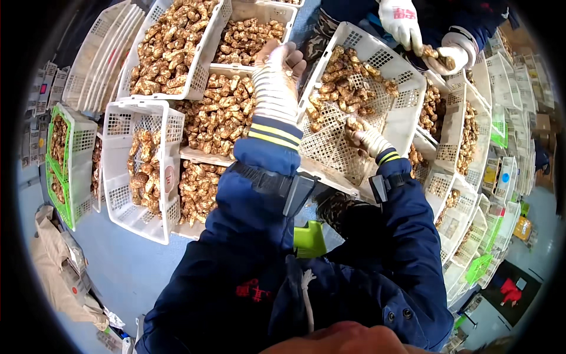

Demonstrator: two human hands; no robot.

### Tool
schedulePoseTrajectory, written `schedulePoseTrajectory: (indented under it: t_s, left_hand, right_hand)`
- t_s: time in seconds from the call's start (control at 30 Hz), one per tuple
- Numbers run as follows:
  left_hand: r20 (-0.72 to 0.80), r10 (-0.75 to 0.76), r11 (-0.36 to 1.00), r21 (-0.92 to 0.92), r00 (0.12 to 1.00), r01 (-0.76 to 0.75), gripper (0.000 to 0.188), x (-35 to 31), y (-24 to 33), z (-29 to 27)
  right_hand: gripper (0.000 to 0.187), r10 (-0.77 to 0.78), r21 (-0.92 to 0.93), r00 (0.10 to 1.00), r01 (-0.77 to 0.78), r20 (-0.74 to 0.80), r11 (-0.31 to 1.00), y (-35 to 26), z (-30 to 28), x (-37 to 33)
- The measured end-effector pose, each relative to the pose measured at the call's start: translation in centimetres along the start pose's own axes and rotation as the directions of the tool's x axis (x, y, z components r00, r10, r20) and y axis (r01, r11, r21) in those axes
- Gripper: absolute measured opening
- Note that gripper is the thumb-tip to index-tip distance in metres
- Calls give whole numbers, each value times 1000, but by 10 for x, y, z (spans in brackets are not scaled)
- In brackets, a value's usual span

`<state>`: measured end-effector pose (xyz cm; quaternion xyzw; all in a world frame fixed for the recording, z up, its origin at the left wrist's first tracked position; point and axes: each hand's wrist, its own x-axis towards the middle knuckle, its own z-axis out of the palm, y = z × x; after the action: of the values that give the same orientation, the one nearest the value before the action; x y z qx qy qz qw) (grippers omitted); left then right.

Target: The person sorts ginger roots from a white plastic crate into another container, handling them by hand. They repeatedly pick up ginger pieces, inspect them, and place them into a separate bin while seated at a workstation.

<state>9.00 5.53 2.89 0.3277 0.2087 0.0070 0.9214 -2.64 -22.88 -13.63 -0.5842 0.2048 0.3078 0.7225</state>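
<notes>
Both my hands wear white striped gloves with bare fingertips. My left hand (283, 62) is raised over the rims between the crates, its fingers loosely bent and apart; no mushroom shows in it. My right hand (364, 137) reaches into a tilted white plastic crate (401, 121), with its fingers closed round a brown mushroom (354, 124). Loose knobbly mushrooms (345, 82) lie across the far part of that crate. To the left, mushrooms (221, 109) fill a white crate beside my left forearm. Part of my right hand's grip is hidden by the glove.
Across from me, a co-worker's gloved hands (439, 56) hold mushrooms over the crate's far right corner. More white crates (141, 112) of mushrooms stand at the left, with a green crate (62, 165) beyond. Stacked crates (466, 218) line the right. A green plastic object (309, 239) sits below my arms.
</notes>
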Motion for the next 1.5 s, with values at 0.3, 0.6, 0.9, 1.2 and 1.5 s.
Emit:
schedulePoseTrajectory:
  t_s: [0.3, 0.6, 0.9, 1.2, 1.5]
  left_hand:
    - [51, 110, 986, -129, 993, -103, 28, -14, 39, 2]
    - [-20, 149, 965, -214, 989, -150, 24, -17, 58, 2]
    - [-69, 175, 967, -177, 982, -184, 32, -12, 58, -5]
    - [-9, 129, 978, -163, 992, -129, 32, -11, 42, -2]
    - [63, 94, 986, -145, 994, -84, 28, -12, 25, 5]
  right_hand:
    - [54, -166, 485, 967, 53, 191, 873, -71, 87, -33]
    - [49, -377, 628, 926, 280, 24, 726, -69, 135, -8]
    - [46, -547, 100, 809, 576, -216, 812, -92, 140, 17]
    - [91, 23, -794, 858, -486, -514, 365, -22, 121, 83]
    - [29, -87, 156, 979, 117, -184, 981, 40, 20, 69]
